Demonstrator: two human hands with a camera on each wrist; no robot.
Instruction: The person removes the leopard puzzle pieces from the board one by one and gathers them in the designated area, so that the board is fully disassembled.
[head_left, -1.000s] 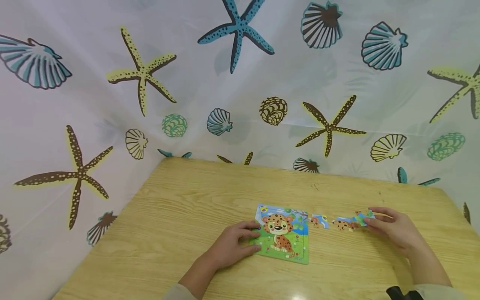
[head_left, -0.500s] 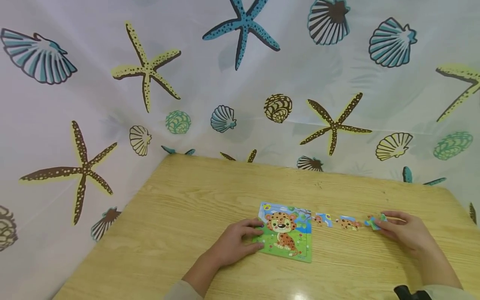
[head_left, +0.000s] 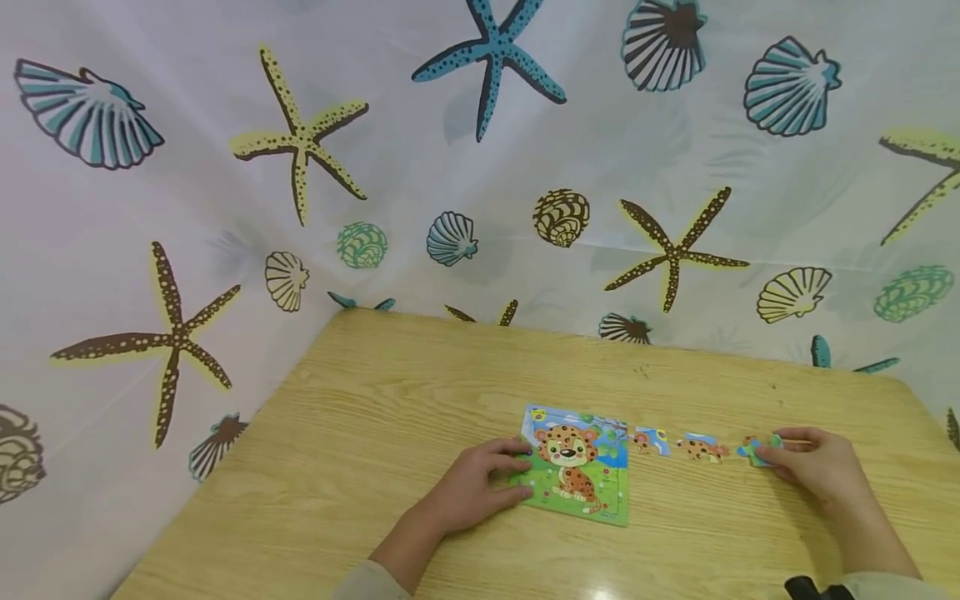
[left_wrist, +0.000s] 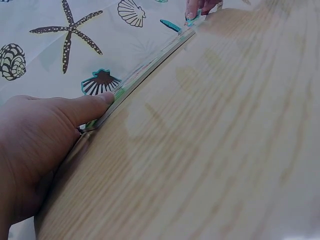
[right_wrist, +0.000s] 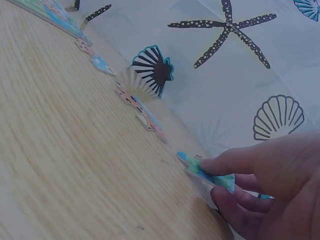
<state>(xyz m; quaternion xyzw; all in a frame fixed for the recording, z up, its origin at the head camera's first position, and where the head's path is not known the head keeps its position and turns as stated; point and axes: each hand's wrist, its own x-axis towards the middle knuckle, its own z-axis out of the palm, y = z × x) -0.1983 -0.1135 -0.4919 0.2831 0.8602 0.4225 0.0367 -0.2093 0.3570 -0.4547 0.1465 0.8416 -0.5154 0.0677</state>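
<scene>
A square jigsaw puzzle [head_left: 573, 479] with a cartoon leopard lies flat on the wooden table. At its left edge rests my left hand [head_left: 480, 487], fingers spread along the side. The left wrist view shows that thumb [left_wrist: 95, 106] lying straight on the puzzle's edge. My right hand [head_left: 821, 467] pinches a green and blue puzzle piece [head_left: 761, 450] between thumb and fingers, at the right end of a row of pieces. In the right wrist view this piece [right_wrist: 212, 175] is tilted, its near side close to the tabletop.
Between the puzzle and my right hand lie a blue piece with a spotted ear [head_left: 651, 441] and a spotted leopard piece [head_left: 702, 448]. A white curtain [head_left: 480, 183] with starfish and shells stands behind the wooden table [head_left: 405, 367] and along its left side.
My right hand has moved the pinched piece to the right, so a gap now shows between it and the spotted piece. The left hand stays at the puzzle's edge. The head view has shifted slightly.
</scene>
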